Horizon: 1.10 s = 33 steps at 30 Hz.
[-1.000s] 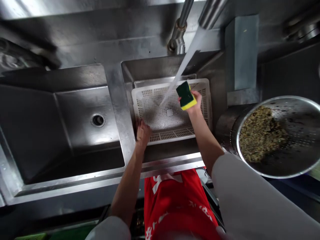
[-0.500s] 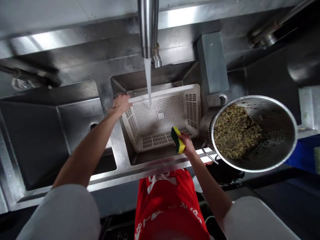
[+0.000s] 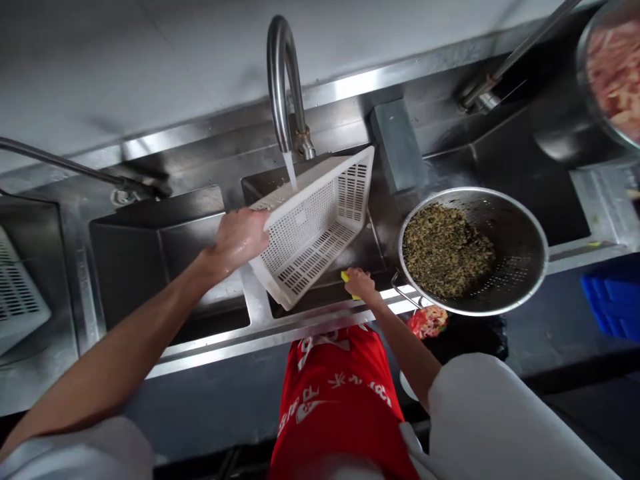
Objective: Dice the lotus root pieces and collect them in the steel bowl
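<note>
A white perforated plastic basket (image 3: 320,230) stands tilted in the middle sink, its inside facing toward me and to the right. My left hand (image 3: 244,235) grips its upper left rim. Water runs from the curved faucet (image 3: 281,87) onto the back of the basket. Near the front edge of the sink, my right hand (image 3: 361,284) is closed around a yellow sponge (image 3: 346,276), mostly hidden by the fingers. The sponge is apart from the basket, a little to its lower right.
A steel colander (image 3: 520,267) with dark, grainy bits stands to the right. Beyond it is a pot of pinkish pieces (image 3: 617,73). A grey block (image 3: 399,143) sits on the divider. Another sink (image 3: 130,267) lies left, and a blue crate (image 3: 613,300) low on the right.
My left hand has lifted and tipped the basket from lying flat to a steep tilt. My right hand, still with the sponge, stays near the sink's front edge. The view has shifted.
</note>
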Tool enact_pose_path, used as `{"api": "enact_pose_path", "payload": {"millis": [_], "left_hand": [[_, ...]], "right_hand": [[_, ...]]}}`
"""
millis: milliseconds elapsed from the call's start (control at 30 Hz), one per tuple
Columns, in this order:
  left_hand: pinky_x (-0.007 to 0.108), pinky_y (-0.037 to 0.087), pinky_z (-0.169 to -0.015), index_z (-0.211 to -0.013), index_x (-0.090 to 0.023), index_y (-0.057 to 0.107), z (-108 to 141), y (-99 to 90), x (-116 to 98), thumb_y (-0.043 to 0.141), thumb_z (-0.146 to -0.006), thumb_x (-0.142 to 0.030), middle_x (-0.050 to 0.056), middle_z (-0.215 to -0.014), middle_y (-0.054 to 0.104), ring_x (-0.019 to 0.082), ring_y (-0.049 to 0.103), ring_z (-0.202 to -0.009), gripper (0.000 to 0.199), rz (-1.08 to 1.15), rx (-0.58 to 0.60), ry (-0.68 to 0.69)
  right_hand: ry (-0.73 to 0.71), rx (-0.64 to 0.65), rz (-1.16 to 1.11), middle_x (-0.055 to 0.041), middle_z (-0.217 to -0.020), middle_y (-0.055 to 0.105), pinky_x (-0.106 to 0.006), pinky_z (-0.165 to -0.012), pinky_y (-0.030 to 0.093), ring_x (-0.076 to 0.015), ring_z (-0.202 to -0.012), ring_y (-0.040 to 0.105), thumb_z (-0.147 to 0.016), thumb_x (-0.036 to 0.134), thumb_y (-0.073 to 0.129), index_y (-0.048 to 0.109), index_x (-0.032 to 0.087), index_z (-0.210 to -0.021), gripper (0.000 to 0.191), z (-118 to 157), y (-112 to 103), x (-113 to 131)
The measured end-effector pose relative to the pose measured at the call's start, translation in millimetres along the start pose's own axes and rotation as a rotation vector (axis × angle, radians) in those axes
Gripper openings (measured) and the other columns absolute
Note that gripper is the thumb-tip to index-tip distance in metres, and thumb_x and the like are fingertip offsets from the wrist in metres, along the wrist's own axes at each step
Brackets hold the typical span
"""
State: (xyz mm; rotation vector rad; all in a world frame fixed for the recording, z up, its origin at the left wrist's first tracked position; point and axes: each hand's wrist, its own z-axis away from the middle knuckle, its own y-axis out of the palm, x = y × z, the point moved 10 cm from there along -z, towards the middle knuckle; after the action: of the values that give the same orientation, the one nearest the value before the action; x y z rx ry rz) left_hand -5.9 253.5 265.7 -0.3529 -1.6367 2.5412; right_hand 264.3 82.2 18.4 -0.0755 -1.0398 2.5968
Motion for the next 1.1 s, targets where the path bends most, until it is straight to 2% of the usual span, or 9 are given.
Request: {"api": "enact_pose_path", "payload": {"millis": [133,233,300,400,533,700,833,967,1100], "left_hand": [[0.045,0.048,-0.084,-0.117,-0.014,0.062,27,-17.1,-22,0.048,-0.080,-0.015,0.015,-0.094,0.067,0.034,0.064,-0.094,0.039,-0.113,-0.074,0.014],[0.039,0.047,-0.088,-0.122,-0.019,0.059,44,-38.8,-31,0.050,-0.077,-0.014,0.009,-0.092,0.068,0.030,0.064,-0.096,0.046,-0.123,-0.076,0.017],[0.036,0.046,-0.089,-0.113,-0.020,0.064,54,-56.4,-35,0.051,-0.074,-0.013,0.007,-0.091,0.069,0.029,0.064,-0.097,0.042,-0.162,-0.037,0.026],[0.033,0.048,-0.080,-0.095,-0.016,0.068,67,-82.7,-35,0.049,-0.072,-0.012,0.009,-0.085,0.069,0.027,0.065,-0.088,0.031,-0.232,0.020,0.054],[0.029,0.047,-0.070,-0.089,-0.013,0.069,87,-95.5,1,0.050,-0.068,-0.011,0.010,-0.083,0.070,0.024,0.065,-0.078,0.028,-0.253,0.130,-0.090],[0.027,0.045,-0.068,-0.085,-0.016,0.071,132,-93.2,56,0.050,-0.068,-0.018,0.007,-0.081,0.071,0.024,0.066,-0.081,0.027,-0.212,0.158,-0.256],[0.022,0.041,-0.061,-0.084,-0.016,0.070,176,-85.2,86,0.050,-0.068,-0.023,0.006,-0.076,0.070,0.021,0.064,-0.076,0.027,-0.112,0.155,-0.370],[0.020,0.040,-0.062,-0.093,-0.019,0.071,207,-77.7,102,0.051,-0.070,-0.028,0.002,-0.074,0.068,0.018,0.062,-0.076,0.032,0.038,0.067,-0.450],[0.020,0.039,-0.058,-0.092,-0.015,0.072,225,-68.0,114,0.050,-0.068,-0.029,-0.001,-0.065,0.061,0.016,0.059,-0.067,0.035,0.152,0.007,-0.494]], "right_hand": [[0.080,0.013,-0.013,-0.0234,-0.125,0.057,-0.053,-0.095,0.040,-0.0396,-0.124,0.048,-0.078,0.015,0.053,0.061,0.010,-0.119,0.042,-9,1,-5],[0.123,0.027,-0.065,-0.0273,-0.122,0.058,-0.061,-0.096,0.037,-0.0444,-0.125,0.046,-0.076,0.015,0.056,0.064,0.006,-0.115,0.041,-14,-1,-9],[0.126,0.019,-0.119,-0.0265,-0.119,0.060,-0.059,-0.096,0.038,-0.0434,-0.123,0.049,-0.076,0.015,0.057,0.065,0.006,-0.113,0.039,-15,-6,-7],[0.075,-0.046,-0.215,-0.0222,-0.115,0.064,-0.047,-0.095,0.044,-0.0351,-0.115,0.058,-0.083,0.023,0.053,0.063,0.010,-0.117,0.038,-13,-25,7],[-0.043,-0.185,-0.311,-0.0161,-0.115,0.064,-0.037,-0.093,0.046,-0.0278,-0.110,0.061,-0.092,0.032,0.042,0.057,0.019,-0.125,0.039,-12,-80,42],[-0.251,-0.481,-0.536,-0.0159,-0.111,0.064,-0.040,-0.095,0.045,-0.0283,-0.108,0.060,-0.091,0.033,0.043,0.054,0.018,-0.126,0.039,-31,-201,103],[-0.397,-0.677,-0.469,-0.0233,-0.125,0.053,-0.045,-0.096,0.044,-0.0291,-0.110,0.056,-0.087,0.025,0.050,0.042,0.010,-0.136,0.052,-55,-283,150],[-0.529,-0.649,-0.239,-0.0271,-0.129,0.047,-0.049,-0.096,0.042,-0.0303,-0.116,0.052,-0.089,0.020,0.046,0.052,0.007,-0.125,0.038,-79,-318,180],[-0.603,-0.571,0.010,-0.0277,-0.125,0.050,-0.053,-0.094,0.039,-0.0319,-0.120,0.048,-0.092,0.014,0.039,0.062,0.004,-0.110,0.031,-98,-333,184]]}}
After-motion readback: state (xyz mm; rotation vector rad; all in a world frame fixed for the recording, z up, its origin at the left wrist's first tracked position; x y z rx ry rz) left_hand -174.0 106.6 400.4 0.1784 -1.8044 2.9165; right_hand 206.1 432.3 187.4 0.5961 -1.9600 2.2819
